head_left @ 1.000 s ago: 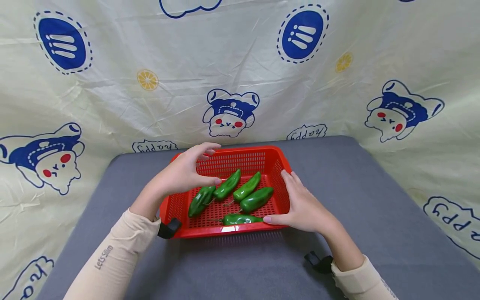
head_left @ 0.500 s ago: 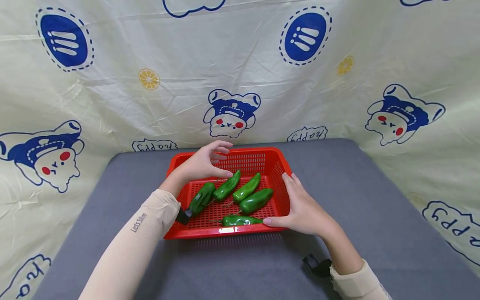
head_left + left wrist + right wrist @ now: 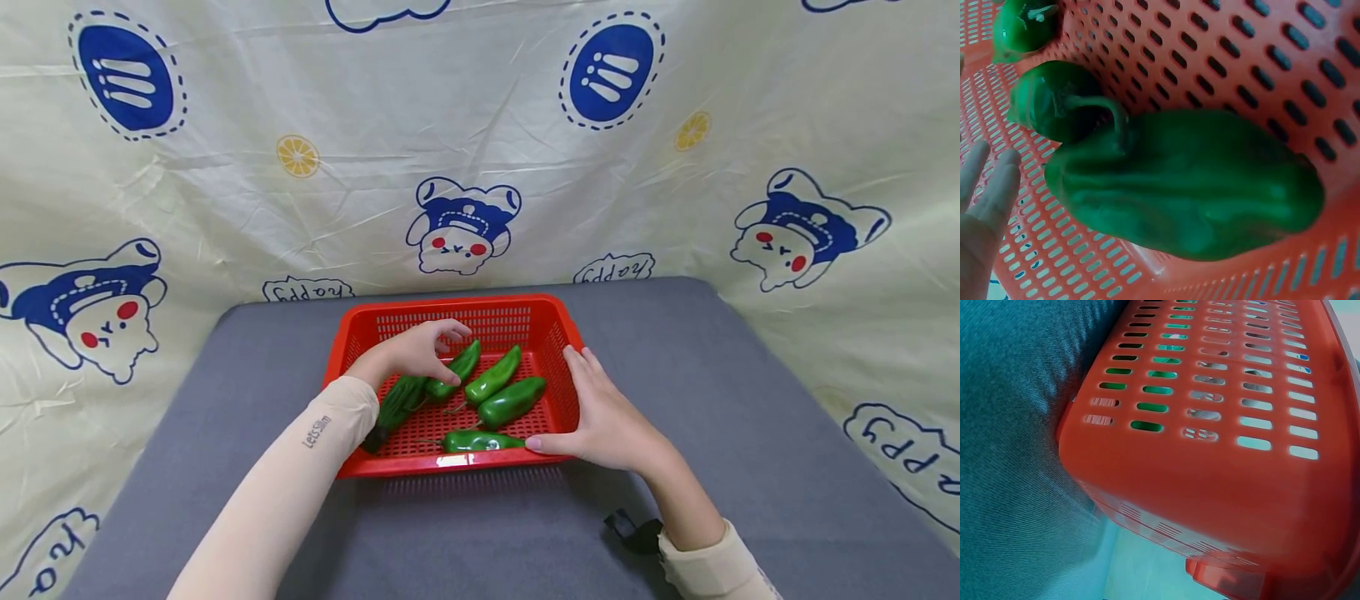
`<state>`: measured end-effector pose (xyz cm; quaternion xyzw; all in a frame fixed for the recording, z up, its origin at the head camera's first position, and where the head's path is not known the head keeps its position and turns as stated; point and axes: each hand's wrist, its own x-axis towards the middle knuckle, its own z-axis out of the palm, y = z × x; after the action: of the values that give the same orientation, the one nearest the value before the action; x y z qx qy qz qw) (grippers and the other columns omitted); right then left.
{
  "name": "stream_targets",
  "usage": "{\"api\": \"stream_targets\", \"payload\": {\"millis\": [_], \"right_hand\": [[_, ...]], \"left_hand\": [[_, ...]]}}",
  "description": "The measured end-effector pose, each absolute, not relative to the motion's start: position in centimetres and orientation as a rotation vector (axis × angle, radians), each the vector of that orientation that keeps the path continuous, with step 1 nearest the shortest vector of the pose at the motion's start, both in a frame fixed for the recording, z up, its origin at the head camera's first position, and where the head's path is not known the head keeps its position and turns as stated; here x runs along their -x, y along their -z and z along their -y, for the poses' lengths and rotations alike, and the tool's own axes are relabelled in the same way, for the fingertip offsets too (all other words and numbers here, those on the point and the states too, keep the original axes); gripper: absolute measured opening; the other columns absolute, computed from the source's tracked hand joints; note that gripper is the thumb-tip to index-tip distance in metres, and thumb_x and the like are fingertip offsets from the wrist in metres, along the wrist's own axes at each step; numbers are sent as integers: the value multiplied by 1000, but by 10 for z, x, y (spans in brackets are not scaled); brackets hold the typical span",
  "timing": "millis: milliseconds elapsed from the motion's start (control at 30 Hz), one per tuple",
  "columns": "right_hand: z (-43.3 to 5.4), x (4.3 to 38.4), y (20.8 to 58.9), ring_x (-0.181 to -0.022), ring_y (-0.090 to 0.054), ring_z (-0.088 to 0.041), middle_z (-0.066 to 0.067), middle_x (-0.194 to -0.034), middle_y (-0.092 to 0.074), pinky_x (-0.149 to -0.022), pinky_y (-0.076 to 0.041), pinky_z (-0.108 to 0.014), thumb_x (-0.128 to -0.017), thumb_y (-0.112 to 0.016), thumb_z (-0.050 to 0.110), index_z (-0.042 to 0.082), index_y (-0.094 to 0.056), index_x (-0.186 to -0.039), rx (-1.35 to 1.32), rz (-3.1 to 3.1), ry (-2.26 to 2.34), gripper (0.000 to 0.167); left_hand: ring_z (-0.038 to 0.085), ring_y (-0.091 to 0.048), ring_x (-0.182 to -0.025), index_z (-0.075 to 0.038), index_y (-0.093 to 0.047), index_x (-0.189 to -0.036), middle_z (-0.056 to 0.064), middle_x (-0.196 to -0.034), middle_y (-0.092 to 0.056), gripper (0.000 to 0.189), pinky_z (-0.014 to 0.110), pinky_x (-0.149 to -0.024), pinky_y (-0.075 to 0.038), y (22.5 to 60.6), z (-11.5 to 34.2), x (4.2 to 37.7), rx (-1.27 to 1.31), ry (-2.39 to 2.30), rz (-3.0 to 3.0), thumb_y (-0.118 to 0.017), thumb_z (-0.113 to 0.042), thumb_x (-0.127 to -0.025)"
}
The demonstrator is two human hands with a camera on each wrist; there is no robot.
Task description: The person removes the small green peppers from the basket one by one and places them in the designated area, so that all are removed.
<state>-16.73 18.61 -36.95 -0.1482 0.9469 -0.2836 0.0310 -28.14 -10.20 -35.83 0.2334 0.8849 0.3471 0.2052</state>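
Note:
A red plastic basket [image 3: 450,468] with slotted walls holds several green peppers. My left hand [image 3: 420,348] is inside it, thumb and fingers spread apart above the middle-left pepper [image 3: 463,360]. In the left wrist view, the fingers [image 3: 997,194] lie apart from a large dark pepper [image 3: 1191,187]. That leftmost pepper [image 3: 401,396] is partly hidden behind my left wrist in the head view. My right hand [image 3: 607,408] rests on the basket's near right corner, thumb along the front rim and extended fingers on the right rim. The right wrist view shows only the basket's outside [image 3: 1179,481].
Further peppers lie to the right, one light green [image 3: 493,377], one darker [image 3: 512,403], and another along the front wall [image 3: 480,441]. Grey cloth [image 3: 450,542] covers the table. A printed curtain [image 3: 480,108] hangs behind and at both sides.
My left hand has moved right and then down into the basket, toward the middle-left pepper. The right hand keeps its place on the corner, and the peppers lie as before.

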Motion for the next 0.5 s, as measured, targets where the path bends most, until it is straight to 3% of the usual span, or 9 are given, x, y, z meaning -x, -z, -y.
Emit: {"api": "stream_targets", "payload": {"millis": [500], "right_hand": [[-186,168,371,-152,-8,-36,-14,-166,-11,-101,-45,-63,-67,-81,63,7,-12,-159,457,-2915,876,127]], "left_hand": [[31,-45,-131,-28,-48,-146,11,-146,-46,76,55,-108,-43,365,89,281,-549,-658,-2437,-81,-9,-80]]}}
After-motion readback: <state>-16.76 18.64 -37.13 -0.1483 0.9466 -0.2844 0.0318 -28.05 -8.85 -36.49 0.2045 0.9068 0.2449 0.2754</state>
